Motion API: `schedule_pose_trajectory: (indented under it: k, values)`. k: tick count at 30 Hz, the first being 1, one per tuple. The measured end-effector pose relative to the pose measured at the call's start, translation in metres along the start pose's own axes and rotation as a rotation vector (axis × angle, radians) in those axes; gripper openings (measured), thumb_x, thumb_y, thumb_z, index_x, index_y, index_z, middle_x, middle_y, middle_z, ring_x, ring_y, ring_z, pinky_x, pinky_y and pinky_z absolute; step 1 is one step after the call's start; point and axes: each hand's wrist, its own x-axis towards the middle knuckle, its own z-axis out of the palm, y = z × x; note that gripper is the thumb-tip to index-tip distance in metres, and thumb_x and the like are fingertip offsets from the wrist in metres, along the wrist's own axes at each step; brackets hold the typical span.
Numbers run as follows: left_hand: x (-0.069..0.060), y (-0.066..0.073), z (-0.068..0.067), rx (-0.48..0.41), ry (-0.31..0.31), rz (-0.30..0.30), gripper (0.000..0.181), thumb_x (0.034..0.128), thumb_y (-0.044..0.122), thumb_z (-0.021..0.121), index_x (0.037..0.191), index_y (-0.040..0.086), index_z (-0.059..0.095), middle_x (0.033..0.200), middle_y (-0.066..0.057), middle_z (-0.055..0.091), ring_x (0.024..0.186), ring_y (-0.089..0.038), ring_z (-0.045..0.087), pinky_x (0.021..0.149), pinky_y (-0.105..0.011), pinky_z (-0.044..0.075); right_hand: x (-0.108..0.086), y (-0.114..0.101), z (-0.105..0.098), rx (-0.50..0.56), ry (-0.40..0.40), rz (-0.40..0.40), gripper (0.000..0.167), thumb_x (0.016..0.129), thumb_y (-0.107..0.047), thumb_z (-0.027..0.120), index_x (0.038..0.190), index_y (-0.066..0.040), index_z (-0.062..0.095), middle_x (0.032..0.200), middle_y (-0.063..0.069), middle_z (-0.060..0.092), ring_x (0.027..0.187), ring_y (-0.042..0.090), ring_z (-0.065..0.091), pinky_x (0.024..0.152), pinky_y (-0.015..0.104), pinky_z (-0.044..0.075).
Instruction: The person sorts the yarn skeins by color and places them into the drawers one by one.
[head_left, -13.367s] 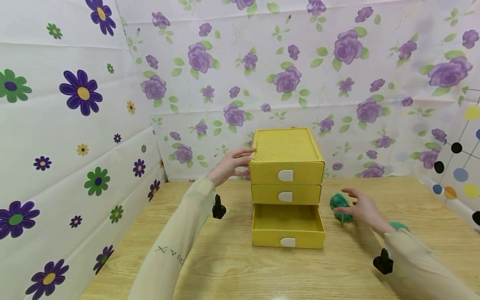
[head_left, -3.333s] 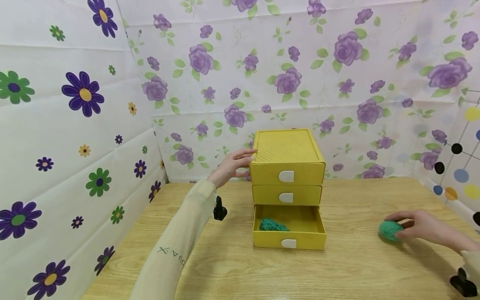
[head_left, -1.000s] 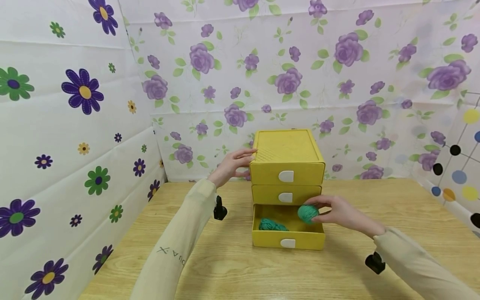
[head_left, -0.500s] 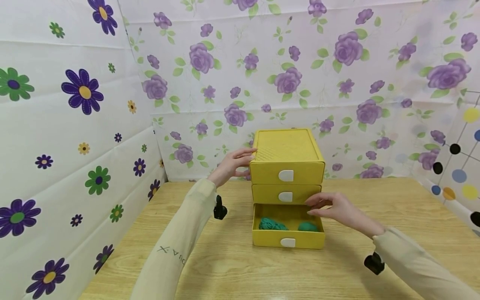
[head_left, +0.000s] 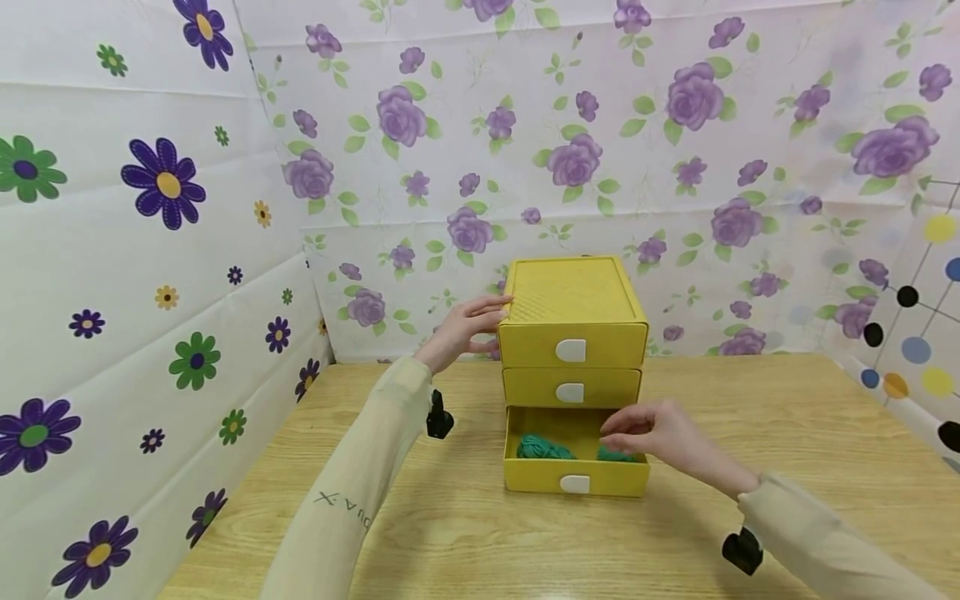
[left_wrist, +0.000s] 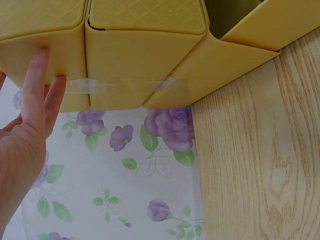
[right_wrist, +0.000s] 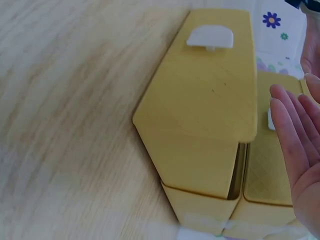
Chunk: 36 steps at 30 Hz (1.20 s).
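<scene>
A yellow cabinet [head_left: 573, 287] of three stacked drawers stands on the table, its bottom drawer [head_left: 525, 477] pulled out. Inside that drawer, a dark green yarn skein [head_left: 542, 447] lies at the left and a green yarn ball [head_left: 613, 455] at the right, partly covered by my hand. My right hand [head_left: 667, 437] hovers over the drawer's right side, fingers loosely bent and holding nothing. In the right wrist view the fingers [right_wrist: 290, 135] look nearly straight. My left hand [head_left: 465, 329] touches the upper left side of the cabinet; its fingertips rest on the yellow wall in the left wrist view.
A wood-grain table [head_left: 442, 533] lies under everything. Flowered sheets [head_left: 420, 167] hang behind and at the left, with a dotted one at the right. The upper two drawers are closed, each with a white handle [head_left: 571, 351].
The skein went into the drawer first; the right hand then brought the ball from the table's right and let it go inside. That hand has since dipped slightly. The left hand stays put.
</scene>
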Motion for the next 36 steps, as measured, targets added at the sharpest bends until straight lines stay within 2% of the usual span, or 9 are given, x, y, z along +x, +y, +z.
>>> schedule_pose_trajectory:
  k: [6, 10, 14, 19, 24, 29, 36]
  values:
    - [0.000, 0.000, 0.000, 0.010, -0.004, 0.001, 0.038, 0.0935, 0.023, 0.053, 0.131, 0.017, 0.050, 0.125, -0.004, 0.048, 0.107, -0.023, 0.049, 0.081, -0.041, 0.046, -0.002, -0.003, 0.011, 0.055, -0.065, 0.086, 0.023, 0.083, -0.016, 0.067, 0.095, 0.004, 0.068, 0.084, 0.015, 0.066, 0.076, 0.030, 0.064, 0.063, 0.036, 0.051]
    - [0.000, 0.000, 0.000, 0.010, -0.002, -0.001, 0.039, 0.0933, 0.023, 0.053, 0.131, 0.017, 0.050, 0.126, -0.003, 0.048, 0.107, -0.022, 0.049, 0.080, -0.041, 0.046, -0.004, -0.005, 0.018, 0.051, -0.097, 0.103, 0.022, 0.084, -0.016, 0.066, 0.094, 0.003, 0.068, 0.084, 0.015, 0.066, 0.075, 0.030, 0.064, 0.064, 0.037, 0.051]
    - [0.000, 0.000, 0.000, 0.013, -0.005, 0.004, 0.039, 0.0934, 0.023, 0.053, 0.132, 0.017, 0.049, 0.126, -0.003, 0.048, 0.107, -0.022, 0.049, 0.079, -0.040, 0.046, -0.007, -0.006, 0.026, -0.064, -0.091, 0.073, 0.020, 0.083, -0.020, 0.067, 0.092, -0.001, 0.070, 0.083, 0.005, 0.067, 0.073, 0.020, 0.064, 0.062, 0.031, 0.051]
    - [0.000, 0.000, 0.000, 0.011, -0.009, 0.009, 0.039, 0.0936, 0.023, 0.053, 0.132, 0.017, 0.049, 0.125, -0.004, 0.048, 0.106, -0.024, 0.050, 0.080, -0.041, 0.046, -0.011, -0.002, 0.036, -0.246, -0.070, -0.047, 0.010, 0.082, -0.017, 0.068, 0.086, -0.008, 0.072, 0.077, -0.008, 0.065, 0.065, 0.007, 0.060, 0.054, 0.025, 0.049]
    - [0.000, -0.001, -0.001, 0.013, -0.007, 0.007, 0.039, 0.0936, 0.023, 0.053, 0.132, 0.017, 0.049, 0.125, -0.003, 0.048, 0.106, -0.023, 0.049, 0.080, -0.041, 0.046, -0.013, 0.002, 0.044, -0.287, -0.047, -0.086, 0.006, 0.079, -0.011, 0.070, 0.084, -0.006, 0.072, 0.074, -0.008, 0.065, 0.064, 0.004, 0.059, 0.053, 0.023, 0.048]
    - [0.000, -0.001, -0.001, 0.007, -0.006, 0.001, 0.039, 0.0933, 0.024, 0.053, 0.131, 0.017, 0.049, 0.126, -0.004, 0.048, 0.107, -0.023, 0.049, 0.081, -0.043, 0.045, -0.013, 0.005, 0.048, -0.282, -0.027, -0.074, 0.007, 0.078, -0.006, 0.070, 0.084, -0.002, 0.071, 0.074, -0.004, 0.066, 0.065, 0.006, 0.060, 0.053, 0.022, 0.049]
    - [0.001, -0.001, -0.001, -0.003, -0.004, 0.003, 0.038, 0.0929, 0.023, 0.054, 0.131, 0.017, 0.050, 0.125, -0.004, 0.048, 0.105, -0.023, 0.050, 0.083, -0.044, 0.044, -0.012, 0.004, 0.052, -0.314, 0.009, -0.033, 0.007, 0.079, -0.006, 0.070, 0.085, -0.003, 0.072, 0.074, -0.003, 0.065, 0.063, 0.005, 0.058, 0.051, 0.021, 0.048]
